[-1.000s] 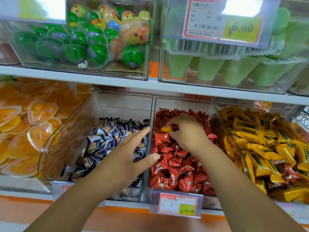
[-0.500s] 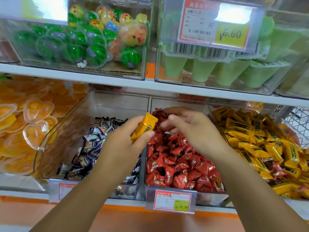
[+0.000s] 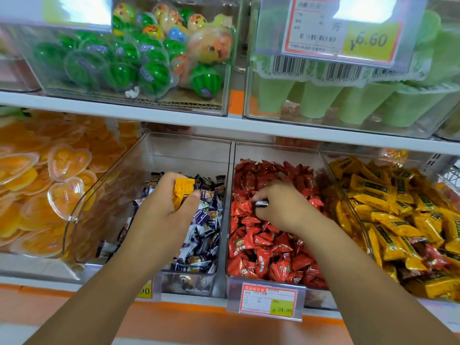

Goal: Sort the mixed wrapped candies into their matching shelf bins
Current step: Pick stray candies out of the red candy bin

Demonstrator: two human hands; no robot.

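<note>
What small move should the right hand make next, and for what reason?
Probably lift the right hand straight up out of the red-candy bin. It pinches a dark-and-white wrapped candy that does not match the red ones around it; it looks like those in the neighbouring purple-and-white bin. The left hand grips a yellow candy, so it is occupied.

Upper-shelf price tag (image 3: 341,31): "¥6.60" w/ "斤"; lower price tag (image 3: 270,301) on red-candy bin (image 3: 278,154): "¥24.90"; left tag (image 3: 144,291), part hidden: "90"

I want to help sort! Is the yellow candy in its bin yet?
Out. The left hand holds the yellow candy over the purple bin, not in the yellow bin.
</note>
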